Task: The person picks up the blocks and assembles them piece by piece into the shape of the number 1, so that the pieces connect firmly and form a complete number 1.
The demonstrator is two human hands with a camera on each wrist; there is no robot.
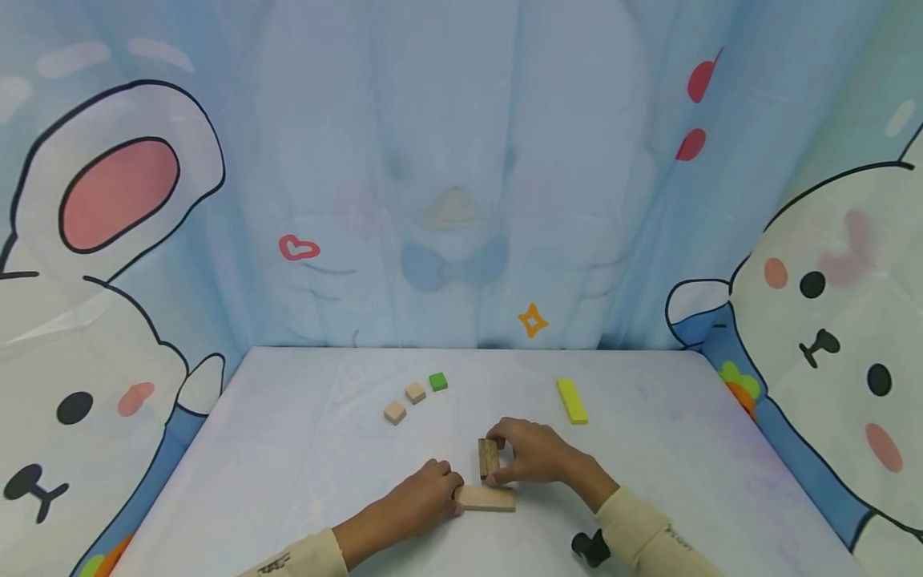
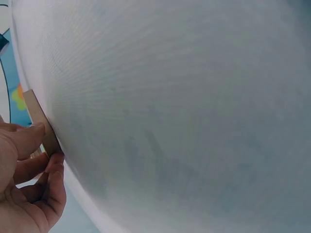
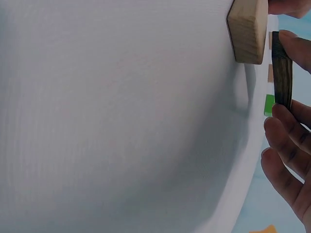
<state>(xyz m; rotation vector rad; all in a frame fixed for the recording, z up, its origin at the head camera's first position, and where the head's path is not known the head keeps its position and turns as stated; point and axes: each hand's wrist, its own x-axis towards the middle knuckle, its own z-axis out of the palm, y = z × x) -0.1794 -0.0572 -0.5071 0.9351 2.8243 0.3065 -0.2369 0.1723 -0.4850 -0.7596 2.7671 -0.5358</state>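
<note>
My left hand [image 1: 427, 498] pinches the left end of a pale wooden block [image 1: 489, 499], long and flat, that lies crosswise on the white table. The left wrist view shows the thumb and fingers on that block [image 2: 38, 112]. Just beyond it, my right hand [image 1: 537, 453] grips a dark brown wooden block [image 1: 488, 458] by its two ends, thumb at the near end and fingertips at the far one. From the right wrist, the dark block [image 3: 283, 73] shows between thumb and fingers, with the pale block's end [image 3: 248, 36] beside it.
Two small pale wooden cubes [image 1: 394, 413] and a small green block [image 1: 438, 381] sit farther back, left of centre. A long yellow block [image 1: 573, 401] lies at the back right. A black object [image 1: 591, 549] is close by the right sleeve. Printed curtains [image 1: 447, 160] surround the table.
</note>
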